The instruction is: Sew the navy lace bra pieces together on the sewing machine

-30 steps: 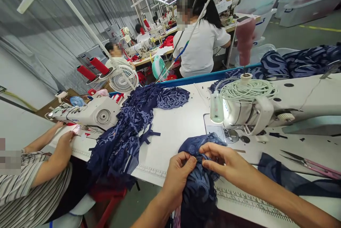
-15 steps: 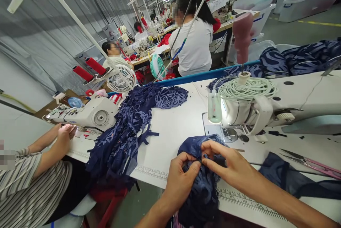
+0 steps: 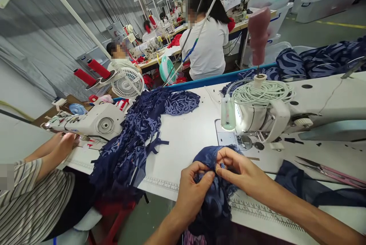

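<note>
Both my hands pinch a bunched piece of navy patterned fabric (image 3: 213, 203) at the front edge of the white sewing table (image 3: 188, 134). My left hand (image 3: 194, 189) grips the cloth from the left with closed fingers. My right hand (image 3: 238, 170) pinches its top edge with thumb and fingers, just in front of the sewing machine (image 3: 274, 111) and its needle plate (image 3: 228, 138). The fabric hangs down over the table edge toward my lap.
A long heap of navy patterned cloth (image 3: 137, 134) lies across the table's left part. Scissors (image 3: 328, 166) and a dark fabric strip (image 3: 309, 189) lie at right. A co-worker in a striped shirt (image 3: 31, 203) works at another machine (image 3: 85, 121) on the left; a small fan (image 3: 128, 83) stands behind it.
My hands stayed pinched on the fabric, fingers shifting slightly along its edge. The co-worker's hands moved in under the left machine. The view drifted a little.
</note>
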Available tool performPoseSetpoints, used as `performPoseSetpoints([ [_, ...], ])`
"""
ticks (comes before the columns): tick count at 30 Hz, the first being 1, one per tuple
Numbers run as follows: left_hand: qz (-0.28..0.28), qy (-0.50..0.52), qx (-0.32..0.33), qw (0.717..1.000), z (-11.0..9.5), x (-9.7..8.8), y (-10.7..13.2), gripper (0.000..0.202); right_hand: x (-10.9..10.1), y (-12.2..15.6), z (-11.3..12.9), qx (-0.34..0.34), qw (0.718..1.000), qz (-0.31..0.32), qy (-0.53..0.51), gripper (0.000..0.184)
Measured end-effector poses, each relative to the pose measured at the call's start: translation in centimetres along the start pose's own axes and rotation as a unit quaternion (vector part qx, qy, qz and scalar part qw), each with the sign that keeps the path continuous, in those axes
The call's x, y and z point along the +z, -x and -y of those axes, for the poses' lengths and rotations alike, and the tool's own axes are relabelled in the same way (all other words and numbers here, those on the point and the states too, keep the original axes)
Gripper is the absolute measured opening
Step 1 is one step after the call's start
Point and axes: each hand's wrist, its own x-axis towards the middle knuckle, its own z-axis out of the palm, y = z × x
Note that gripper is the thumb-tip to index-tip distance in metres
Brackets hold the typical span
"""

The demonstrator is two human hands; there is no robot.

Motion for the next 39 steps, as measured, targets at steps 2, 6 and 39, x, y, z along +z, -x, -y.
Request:
performPoseSetpoints([
  [2,-0.012,0.03,-0.017,0.999,0.1,0.1,-0.1,0.028,-0.2,0.0,-0.1,0.007,1.0,-0.001,-0.005,0.033],
  [6,-0.011,0.12,-0.068,0.99,0.3,0.1,-0.2,0.035,-1.1,0.3,-0.7,0.039,0.999,0.024,-0.023,0.052],
  [39,0.011,-0.009,0.034,0.999,0.4,-0.5,-0.4,0.036,-0.6,1.8,-1.6,0.012,0.991,0.036,0.129,0.042],
])
